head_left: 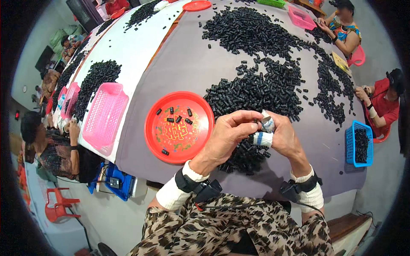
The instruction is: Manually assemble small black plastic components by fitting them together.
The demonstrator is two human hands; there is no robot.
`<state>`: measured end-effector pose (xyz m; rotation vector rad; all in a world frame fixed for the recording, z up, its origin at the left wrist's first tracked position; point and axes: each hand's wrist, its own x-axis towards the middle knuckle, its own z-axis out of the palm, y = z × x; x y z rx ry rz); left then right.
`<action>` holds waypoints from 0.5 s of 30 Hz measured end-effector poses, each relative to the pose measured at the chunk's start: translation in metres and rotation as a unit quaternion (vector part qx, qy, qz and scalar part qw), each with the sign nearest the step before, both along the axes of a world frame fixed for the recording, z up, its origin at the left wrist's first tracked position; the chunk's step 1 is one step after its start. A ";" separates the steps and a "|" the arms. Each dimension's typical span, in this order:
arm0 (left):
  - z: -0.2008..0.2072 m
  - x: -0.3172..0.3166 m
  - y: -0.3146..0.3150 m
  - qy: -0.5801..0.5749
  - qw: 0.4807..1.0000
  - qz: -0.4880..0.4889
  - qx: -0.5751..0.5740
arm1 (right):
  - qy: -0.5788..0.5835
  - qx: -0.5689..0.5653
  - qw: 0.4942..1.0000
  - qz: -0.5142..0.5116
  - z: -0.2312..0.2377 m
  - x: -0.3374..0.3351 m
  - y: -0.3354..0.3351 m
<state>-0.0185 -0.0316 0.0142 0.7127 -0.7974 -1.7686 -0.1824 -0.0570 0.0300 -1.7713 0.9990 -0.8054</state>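
Observation:
Both hands meet over the near edge of a pile of small black cylindrical pieces [256, 91]. My left hand [224, 138] is closed, thumb and forefinger pinched together; a small dark bit shows at the fingertips, too hidden to name. My right hand [285, 135] is closed around a small flat metal piece [265, 116] that points up between the hands. White and blue striped cloth bands [261, 139] wrap fingers of the right hand. Left of my hands lies a round red tray [156, 143] with several black pieces spread on it.
A pink basket [106, 117] stands on the white-covered table at left. The blue basket [361, 145] at the right edge holds black pieces. Another large black heap [252, 32] lies farther back. People sit around the tables, one in red [384, 100] at right.

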 end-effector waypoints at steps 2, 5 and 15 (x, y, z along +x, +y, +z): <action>-0.002 0.002 0.000 -0.001 1.000 -0.011 -0.003 | -0.006 0.019 1.000 0.002 -0.004 -0.001 0.000; -0.008 0.002 0.000 -0.003 1.000 -0.011 -0.012 | -0.013 0.046 0.999 0.001 -0.005 0.002 0.003; -0.011 0.014 0.000 0.050 0.998 0.021 -0.028 | 0.024 0.006 1.000 0.019 -0.001 0.015 -0.007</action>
